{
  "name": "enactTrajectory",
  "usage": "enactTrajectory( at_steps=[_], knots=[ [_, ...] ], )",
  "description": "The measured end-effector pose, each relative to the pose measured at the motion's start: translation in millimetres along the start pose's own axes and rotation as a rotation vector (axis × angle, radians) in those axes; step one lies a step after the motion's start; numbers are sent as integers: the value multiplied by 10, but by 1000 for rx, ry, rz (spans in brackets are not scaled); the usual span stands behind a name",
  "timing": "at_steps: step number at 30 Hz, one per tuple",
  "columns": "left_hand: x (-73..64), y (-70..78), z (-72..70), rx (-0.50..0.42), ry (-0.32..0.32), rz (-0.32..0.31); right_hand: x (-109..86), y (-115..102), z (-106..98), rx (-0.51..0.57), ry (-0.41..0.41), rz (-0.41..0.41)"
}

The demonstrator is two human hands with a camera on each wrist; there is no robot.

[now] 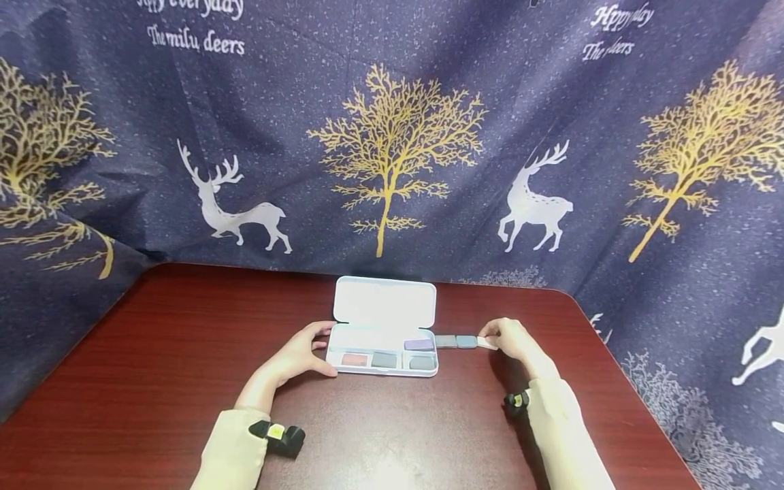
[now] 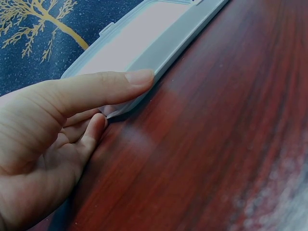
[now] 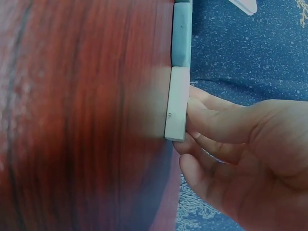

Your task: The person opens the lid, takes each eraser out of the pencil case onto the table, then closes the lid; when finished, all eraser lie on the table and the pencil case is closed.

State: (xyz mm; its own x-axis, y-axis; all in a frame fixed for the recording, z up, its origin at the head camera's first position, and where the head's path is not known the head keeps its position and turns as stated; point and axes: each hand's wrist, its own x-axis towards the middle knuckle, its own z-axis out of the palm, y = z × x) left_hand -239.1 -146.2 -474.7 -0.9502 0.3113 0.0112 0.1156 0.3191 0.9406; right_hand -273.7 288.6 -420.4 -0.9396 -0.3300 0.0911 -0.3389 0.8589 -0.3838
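An open white plastic case [image 1: 382, 371] lies on the table with its hinged lid [image 1: 386, 299] raised at the back. My left hand [image 1: 297, 354] grips the case's left end; in the left wrist view the thumb [image 2: 139, 78] lies along its front edge. To the right of the case, a grey block [image 1: 446, 341], a blue block [image 1: 467, 341] and a white block [image 1: 486, 343] form a row, end to end. My right hand [image 1: 517, 340] pinches the white block, its end against the blue one in the right wrist view.
Inside the case sit a purple block [image 1: 419, 345], a pink block [image 1: 355, 359] and two grey-green blocks [image 1: 384, 360], split by low dividers. A dark reddish wooden table [image 1: 184, 381] carries everything. Behind it hangs a blue cloth [image 1: 294, 102] with deer and trees.
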Motion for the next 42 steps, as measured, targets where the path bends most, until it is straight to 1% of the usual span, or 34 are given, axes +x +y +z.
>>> enactTrajectory(
  at_steps=[7, 9, 15, 20, 25, 27, 31, 35, 39, 42],
  knots=[
    [11, -11, 2, 13, 1, -20, 4, 28, 9, 13, -10, 30],
    [11, -13, 5, 12, 2, -22, 0, 25, 6, 15, -11, 26],
    [10, -19, 7, 3, -3, 0, -13, 10, 16, 13, -7, 36],
    [8, -21, 6, 0, -4, 2, -6, -48, 13, 24, 13, 45],
    [6, -15, 3, 0, -5, 5, 46, -190, -5, 72, 32, 42],
    [7, -13, 3, 1, -7, 3, 68, -274, -5, 93, 26, 38],
    [10, -9, 9, 4, -3, -5, 93, -466, 8, 102, 20, 16],
    [7, -1, 14, 5, 0, -13, 112, -612, 56, 89, 21, -34],
    [-2, 10, 12, 7, 2, -19, 140, -720, 119, 107, 15, -80],
    [-7, 17, 10, 12, 6, -23, 157, -792, 165, 127, 26, -131]
  ],
)
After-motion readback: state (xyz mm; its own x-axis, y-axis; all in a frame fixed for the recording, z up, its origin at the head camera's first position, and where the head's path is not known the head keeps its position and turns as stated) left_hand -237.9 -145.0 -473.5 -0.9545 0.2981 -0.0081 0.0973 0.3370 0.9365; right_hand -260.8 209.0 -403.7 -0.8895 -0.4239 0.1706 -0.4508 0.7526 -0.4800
